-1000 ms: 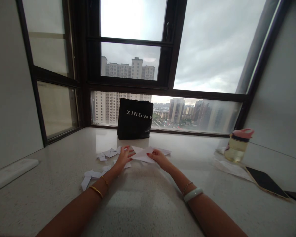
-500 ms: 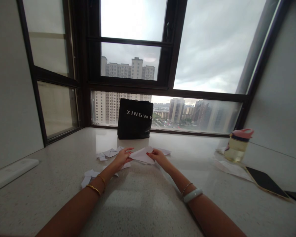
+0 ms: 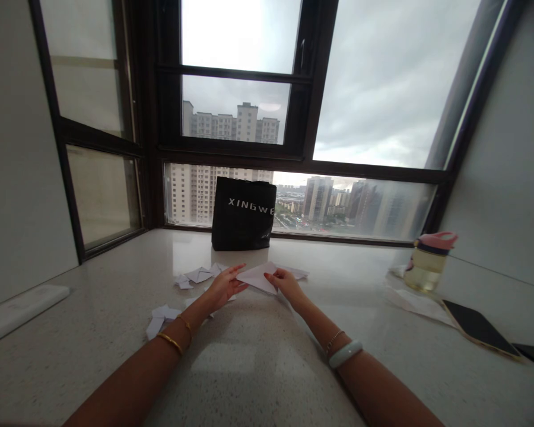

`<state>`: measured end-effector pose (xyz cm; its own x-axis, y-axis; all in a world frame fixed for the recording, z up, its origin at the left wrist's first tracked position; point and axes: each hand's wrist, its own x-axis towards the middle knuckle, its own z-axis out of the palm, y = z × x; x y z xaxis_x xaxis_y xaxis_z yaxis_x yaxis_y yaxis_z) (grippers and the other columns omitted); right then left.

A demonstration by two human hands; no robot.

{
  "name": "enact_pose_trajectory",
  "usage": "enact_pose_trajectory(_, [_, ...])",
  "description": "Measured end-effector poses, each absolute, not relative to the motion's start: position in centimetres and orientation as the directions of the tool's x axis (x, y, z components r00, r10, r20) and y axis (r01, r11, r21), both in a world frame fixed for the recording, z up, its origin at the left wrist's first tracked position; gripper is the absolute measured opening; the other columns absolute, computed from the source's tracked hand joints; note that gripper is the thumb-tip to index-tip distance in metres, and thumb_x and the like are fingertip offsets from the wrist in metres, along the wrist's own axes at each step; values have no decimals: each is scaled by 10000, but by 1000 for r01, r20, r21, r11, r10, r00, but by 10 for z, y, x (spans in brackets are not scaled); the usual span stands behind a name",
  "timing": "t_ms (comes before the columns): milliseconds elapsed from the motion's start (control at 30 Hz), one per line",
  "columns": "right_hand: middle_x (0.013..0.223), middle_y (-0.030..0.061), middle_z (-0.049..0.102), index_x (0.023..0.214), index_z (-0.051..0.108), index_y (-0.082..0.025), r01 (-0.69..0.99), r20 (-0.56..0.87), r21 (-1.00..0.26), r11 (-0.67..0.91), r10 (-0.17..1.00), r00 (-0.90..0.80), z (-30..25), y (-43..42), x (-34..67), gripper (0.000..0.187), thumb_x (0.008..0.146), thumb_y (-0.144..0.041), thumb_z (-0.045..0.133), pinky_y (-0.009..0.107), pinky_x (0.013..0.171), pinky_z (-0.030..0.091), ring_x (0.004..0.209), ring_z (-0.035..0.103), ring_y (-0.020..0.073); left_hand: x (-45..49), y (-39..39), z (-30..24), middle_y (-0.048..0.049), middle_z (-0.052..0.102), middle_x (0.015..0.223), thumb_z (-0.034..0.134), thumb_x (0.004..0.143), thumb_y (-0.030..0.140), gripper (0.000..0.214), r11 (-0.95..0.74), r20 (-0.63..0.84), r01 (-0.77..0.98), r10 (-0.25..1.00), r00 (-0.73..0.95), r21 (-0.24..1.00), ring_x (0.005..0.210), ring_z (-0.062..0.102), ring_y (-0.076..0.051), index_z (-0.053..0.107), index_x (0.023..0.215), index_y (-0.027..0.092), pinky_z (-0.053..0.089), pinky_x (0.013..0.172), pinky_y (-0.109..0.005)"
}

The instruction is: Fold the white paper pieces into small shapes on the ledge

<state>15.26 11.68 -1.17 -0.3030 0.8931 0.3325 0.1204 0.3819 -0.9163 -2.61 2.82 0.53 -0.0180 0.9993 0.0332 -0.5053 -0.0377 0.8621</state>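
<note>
Two hands work at mid-depth on the pale speckled stone tabletop (image 3: 258, 373). The left hand (image 3: 223, 286) and the right hand (image 3: 285, 283) hold one white folded paper sheet (image 3: 257, 276) between them, low over the surface. The left fingers are pinched closed on its 9 o'clock corner, and the right fingers are closed on its 3 o'clock edge.

Positions relative to the sheet:
- Two clusters of white folded paper pieces (image 3: 199, 275): 9 and 8 o'clock.
- One black paper bag with white lettering (image 3: 244, 214): 12 o'clock.
- One clear pink-lidded bottle (image 3: 428, 261): 3 o'clock.
- One dark flat phone (image 3: 478, 328): 4 o'clock.

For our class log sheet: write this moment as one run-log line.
left hand: holds paper sheet | right hand: pinches its edge | nearby: folded paper pieces, black bag
</note>
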Motion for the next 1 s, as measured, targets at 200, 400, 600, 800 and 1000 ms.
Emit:
enact_pose_trajectory(200, [456,-35,485,510,518,-177,120,307,-929,350,909,-281,-12,115,151,327,563,-475,643,237,452,252,446,394,100,-25,28,7,-100,640,954,436,823,101,316,-9,14,-551,1000,4,835,821,638,-163,480,1131,152,485,822,-337])
enact_pose_trajectory(400, [457,-44,460,517,504,-179,110,290,-938,330,917,-274,-10,110,152,334,561,-479,643,239,462,248,451,377,94,-25,28,8,-113,634,978,416,824,90,323,14,-8,-580,1000,13,815,817,641,-170,458,1142,130,490,812,-330])
enact_pose_trajectory(600, [472,-42,459,523,503,-177,109,278,-942,317,921,-274,-6,105,152,334,555,-480,639,241,465,251,457,378,93,-24,28,7,-107,640,969,438,803,73,329,24,-11,-599,1000,26,800,826,639,-174,473,1125,134,474,840,-338])
enact_pose_trajectory(800, [476,-42,456,516,500,-171,117,272,-943,313,923,-273,-7,106,152,343,556,-484,632,243,478,259,465,379,93,-24,26,8,-108,631,995,445,805,80,320,43,-7,-612,998,61,789,858,630,-175,480,1118,137,463,858,-335])
enact_pose_trajectory(1000, [502,-39,475,537,518,-162,127,277,-939,321,920,-278,-10,109,152,346,556,-487,634,242,495,272,484,394,96,-23,25,8,-111,618,1006,482,821,180,283,60,-6,-616,996,89,785,903,612,-185,494,1100,140,458,866,-340])
